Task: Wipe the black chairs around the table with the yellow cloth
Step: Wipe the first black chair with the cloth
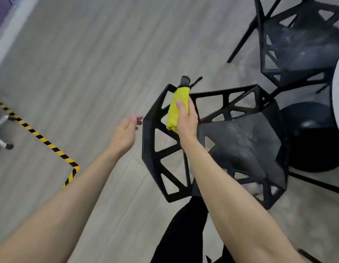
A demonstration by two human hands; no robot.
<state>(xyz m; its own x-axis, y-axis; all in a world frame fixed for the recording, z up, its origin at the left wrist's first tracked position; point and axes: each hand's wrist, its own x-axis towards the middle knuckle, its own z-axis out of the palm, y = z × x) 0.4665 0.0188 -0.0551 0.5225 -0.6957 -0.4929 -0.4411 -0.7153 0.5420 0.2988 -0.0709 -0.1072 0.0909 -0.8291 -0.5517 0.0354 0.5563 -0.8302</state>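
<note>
The right hand (186, 118) grips the folded yellow cloth (177, 107), thumb laid across its front and fingers curled behind, and holds it against the upper edge of the near black chair (238, 145) backrest. The cloth runs lengthwise up from the hand, its far end at the top corner of the backrest, where a thin dark chair leg shows beyond. Just left of that hand, across the backrest's rim, the left hand (126, 132) hangs in the air with fingers loosely spread, grasping nothing, its fingertips near the chair's edge but not touching it.

Below and to the right of the right hand lies the chair's seat, dull with pale smudges (dust or scuffs, hard to say which). Further right and above stands a second black chair (297, 52) with the same cut-out triangles, its seat also smeared pale. A white table edge (338, 95) curves in at the far right, over a dark round base.

Well left of the left hand, yellow-and-black striped tape (41, 138) crosses the grey plank floor (88, 54). No writing or brand can be read anywhere.
</note>
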